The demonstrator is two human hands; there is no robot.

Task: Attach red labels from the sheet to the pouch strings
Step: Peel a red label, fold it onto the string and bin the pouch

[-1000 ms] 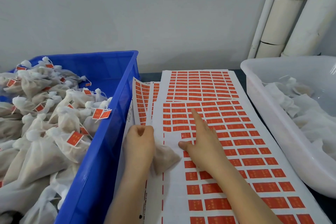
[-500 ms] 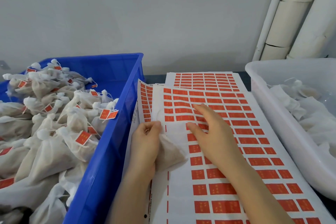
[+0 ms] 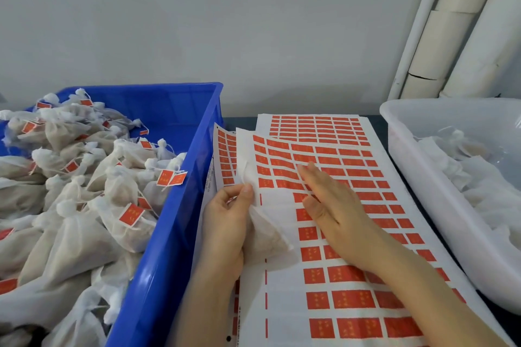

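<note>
A white sheet of red labels (image 3: pixel 349 301) lies in front of me, on top of other label sheets. My left hand (image 3: pixel 228 222) grips a white mesh pouch (image 3: pixel 267 236) at the sheet's left edge, fingers curled round its top. My right hand (image 3: pixel 332 211) rests flat on the sheet with straight fingers, fingertips on the red labels near the upper rows. The sheet's top left part bows upward. The pouch's string is hidden by my left hand.
A blue bin (image 3: pixel 180 205) on the left holds several white pouches with red labels on their strings. A white tub (image 3: pixel 423 177) on the right holds unlabelled pouches. More label sheets (image 3: pixel 315 127) lie behind. White pipes (image 3: pixel 451 36) stand against the wall.
My right hand went from pointing with one finger to lying flat with spread fingers on the labels. The sheet's upper left part has lifted and curved. My left hand keeps hold of the pouch.
</note>
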